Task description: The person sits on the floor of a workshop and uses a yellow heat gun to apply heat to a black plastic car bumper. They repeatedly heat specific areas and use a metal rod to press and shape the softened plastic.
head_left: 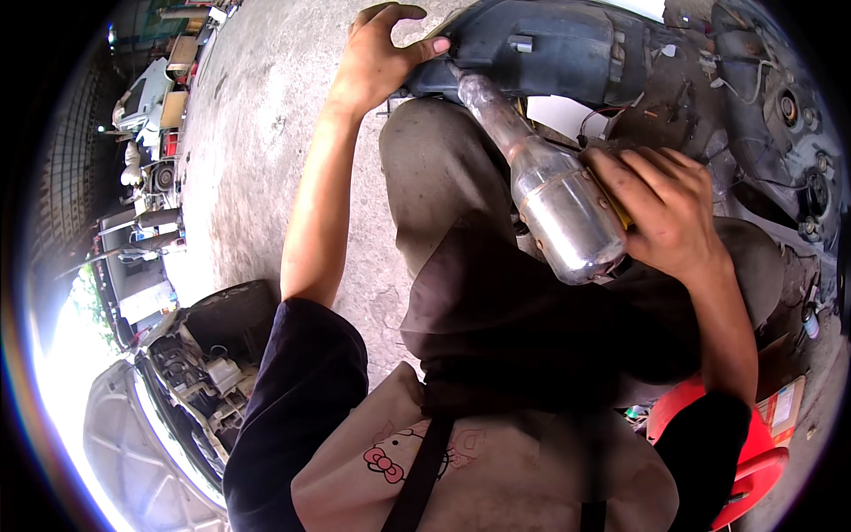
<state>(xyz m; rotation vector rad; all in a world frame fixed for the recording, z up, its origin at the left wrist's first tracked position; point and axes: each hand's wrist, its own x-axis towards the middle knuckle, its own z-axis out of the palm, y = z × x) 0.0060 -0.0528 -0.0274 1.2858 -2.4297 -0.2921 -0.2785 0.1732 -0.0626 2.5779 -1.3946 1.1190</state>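
My right hand is wrapped round the grip of a silver metal tool that looks like a hot-air gun. It has a fat barrel and a narrow, stained nozzle, and a bit of yellow shows beside my fingers. The nozzle points up and left, its tip at the near left end of a dark plastic car part, perhaps a bumper. My left hand is by that end, thumb tip against the edge close to the nozzle, index finger raised apart from the thumb. The dark part lies beyond my knees.
A red plastic stool is at the lower right, beside a cardboard box. A spray can and dark car parts are along the right. An open-bonnet car stands at the lower left. Shelving with parts lines the far left.
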